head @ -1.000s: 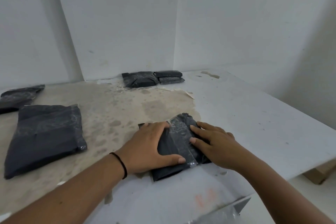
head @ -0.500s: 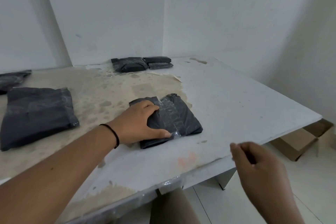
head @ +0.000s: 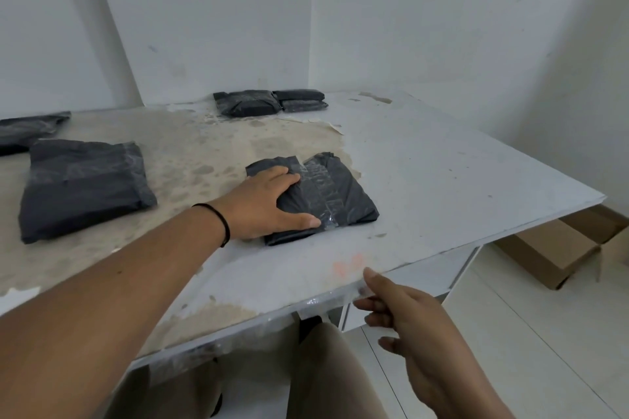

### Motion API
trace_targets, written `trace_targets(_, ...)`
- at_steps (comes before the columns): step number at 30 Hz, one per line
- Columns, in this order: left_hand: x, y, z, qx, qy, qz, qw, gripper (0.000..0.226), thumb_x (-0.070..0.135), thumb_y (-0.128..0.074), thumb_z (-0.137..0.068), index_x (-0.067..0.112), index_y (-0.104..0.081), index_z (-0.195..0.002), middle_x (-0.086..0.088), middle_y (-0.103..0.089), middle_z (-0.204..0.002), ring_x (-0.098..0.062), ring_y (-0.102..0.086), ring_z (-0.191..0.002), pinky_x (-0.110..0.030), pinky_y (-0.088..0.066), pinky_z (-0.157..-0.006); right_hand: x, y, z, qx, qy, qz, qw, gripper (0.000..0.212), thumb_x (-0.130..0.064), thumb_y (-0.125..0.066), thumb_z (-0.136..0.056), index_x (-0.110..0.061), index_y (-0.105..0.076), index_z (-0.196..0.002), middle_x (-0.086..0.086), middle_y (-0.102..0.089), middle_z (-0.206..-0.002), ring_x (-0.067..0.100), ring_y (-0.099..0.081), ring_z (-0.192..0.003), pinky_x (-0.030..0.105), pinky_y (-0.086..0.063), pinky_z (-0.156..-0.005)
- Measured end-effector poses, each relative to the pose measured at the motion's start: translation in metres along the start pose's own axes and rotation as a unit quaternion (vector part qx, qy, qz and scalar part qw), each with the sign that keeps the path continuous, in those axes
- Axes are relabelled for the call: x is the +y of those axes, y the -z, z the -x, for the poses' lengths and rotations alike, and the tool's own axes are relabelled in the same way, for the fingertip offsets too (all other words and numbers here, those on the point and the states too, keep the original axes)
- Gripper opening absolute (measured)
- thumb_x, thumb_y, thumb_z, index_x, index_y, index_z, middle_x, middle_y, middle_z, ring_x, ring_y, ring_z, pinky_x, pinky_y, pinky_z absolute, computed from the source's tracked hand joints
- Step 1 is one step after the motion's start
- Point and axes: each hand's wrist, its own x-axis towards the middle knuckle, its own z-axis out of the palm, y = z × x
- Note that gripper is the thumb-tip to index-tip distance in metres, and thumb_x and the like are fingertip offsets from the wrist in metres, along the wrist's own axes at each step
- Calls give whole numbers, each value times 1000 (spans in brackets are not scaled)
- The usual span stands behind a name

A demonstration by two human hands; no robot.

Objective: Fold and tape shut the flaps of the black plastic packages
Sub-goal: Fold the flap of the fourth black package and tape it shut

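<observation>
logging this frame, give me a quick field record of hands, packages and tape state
left hand: pressing flat on the near package
right hand: at the table edge, pinching a clear strip, probably tape
near package: folded, one clear tape strip across the top
other packages: one large at left, two by the far wall

package (head: 343, 194): black (clear glossy tape) | table (head: 442, 180): white, tan blotches | wristband (head: 223, 224): black
</observation>
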Motion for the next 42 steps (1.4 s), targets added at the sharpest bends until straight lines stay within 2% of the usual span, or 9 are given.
trace_targets(5,-1,-2,1,1,-2,2,1000,95,69,-53,-77,25,-14,-152,5,-2,-161,-12,0,-147,-29,-7,-116,1,-3,-1,18,27,-2,999,31,-36,-68,-82,-10,-72,-66,6,-74,-71,16,-58,-66,34,-45,-63)
trace_targets(12,-3,-2,-1,3,-2,0,1000,96,71,-53,-76,25,-15,-151,5,-4,-161,-12,-2,-147,-30,-7,-116,3,-2,-4,77,91,20,993,30,-28,-65,-86,-12,-71,-61,0,-71,-63,17,-59,-66,37,-47,-67)
trace_targets(16,-3,-2,-1,7,0,4,1000,95,70,-53,-76,26,-15,-151,5,-4,-161,-13,-2,-147,-31,-7,-117,3,-4,-4,106,127,60,984,35,-28,-60,-89,-11,-69,-60,16,-67,-69,20,-53,-62,34,-45,-62)
trace_targets(19,-3,-3,0,4,0,7,1000,95,71,-53,-76,26,-15,-151,5,-3,-161,-13,-1,-147,-32,-8,-117,1,-5,-3,127,146,72,978,37,-24,-58,-91,-12,-69,-57,7,-68,-60,20,-57,-61,32,-46,-61)
trace_targets(23,-4,-3,-1,2,0,10,1000,95,72,-53,-76,27,-14,-151,6,-3,-161,-14,-1,-147,-33,-8,-117,2,-5,-6,140,120,51,981,42,-27,-55,-91,-16,-71,-54,-3,-70,-59,23,-61,-69,47,-52,-74)
trace_targets(26,-4,-3,0,5,-1,8,1000,95,72,-53,-75,27,-15,-151,5,-3,-161,-14,-2,-147,-33,-9,-117,5,-6,-5,137,121,59,981,39,-34,-59,-88,-20,-71,-54,3,-69,-59,22,-58,-62,52,-55,-72)
trace_targets(31,-4,-4,0,13,-4,9,1000,95,72,-52,-76,26,-15,-151,5,-5,-161,-14,-3,-147,-32,-9,-117,11,-11,-3,127,108,17,986,32,-33,-64,-88,-13,-71,-63,-1,-69,-62,17,-60,-59,36,-56,-52)
trace_targets(36,-4,-5,1,14,-4,9,1000,95,71,-52,-77,26,-15,-151,5,-5,-160,-14,-3,-147,-32,-9,-117,8,-12,-2,84,18,-144,986,24,-27,-68,-86,-4,-67,-79,9,-62,-74,21,-53,-65,34,-52,-51)
trace_targets(42,-5,-5,1,14,-5,9,1000,95,71,-52,-76,26,-15,-151,5,-5,-160,-15,-3,-147,-32,-9,-117,9,-13,-3,119,86,-102,984,23,-20,-65,-88,-5,-66,-71,6,-60,-63,19,-51,-60,30,-48,-50)
